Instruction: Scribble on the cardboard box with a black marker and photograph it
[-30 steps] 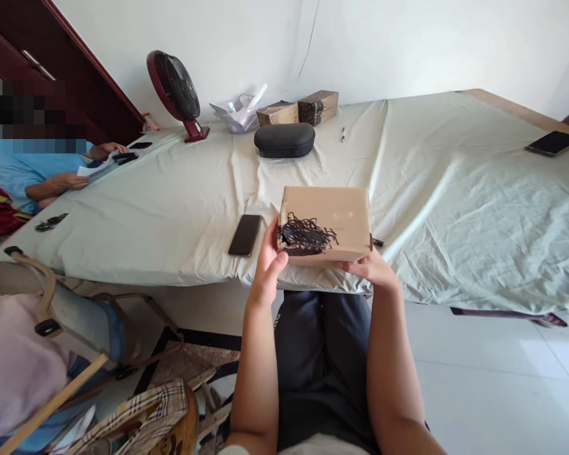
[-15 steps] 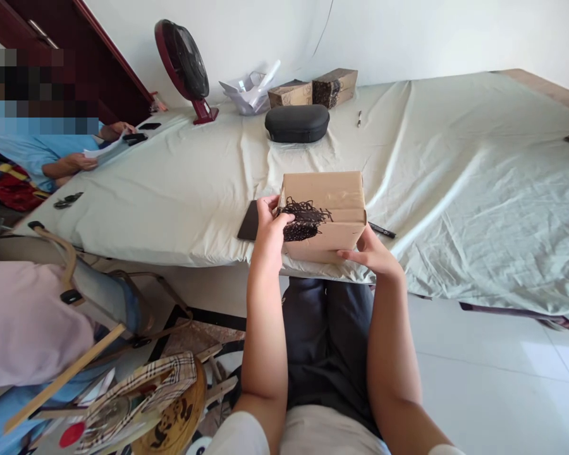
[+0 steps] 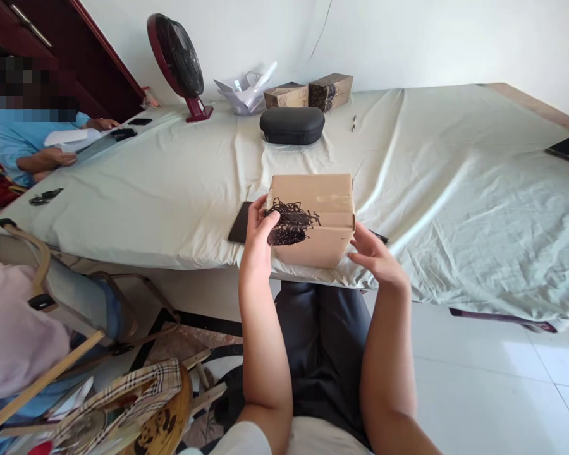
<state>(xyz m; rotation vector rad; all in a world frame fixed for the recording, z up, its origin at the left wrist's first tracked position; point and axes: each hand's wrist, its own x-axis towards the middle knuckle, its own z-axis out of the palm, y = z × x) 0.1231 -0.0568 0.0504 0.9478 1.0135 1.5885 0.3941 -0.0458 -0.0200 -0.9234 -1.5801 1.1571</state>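
Note:
A brown cardboard box (image 3: 315, 243) is at the table's front edge, with black scribbles over the left part of its near side. My left hand (image 3: 258, 230) grips its left end, thumb on the scribbled face and fingers round the side. At the right end, my right hand (image 3: 378, 256) has its thumb and fingers apart, close beside the box; whether its fingertips touch the cardboard I cannot tell. A dark flat object (image 3: 238, 222) lies partly hidden left of the box. Behind my right fingers shows the end of a black pen (image 3: 382, 237).
A black zip case (image 3: 293, 126), two small cartons (image 3: 330, 91), a clear plastic basket (image 3: 244, 101) and a fan (image 3: 180, 63) stand along the back. Phones lie at both table ends. Another person holding papers (image 3: 71, 139) sits at left; a chair (image 3: 80, 284) stands nearer.
My right thumb has come off the box's near face and the right hand has opened a little away from it. The left hand keeps its hold. The view has shifted slightly rightward.

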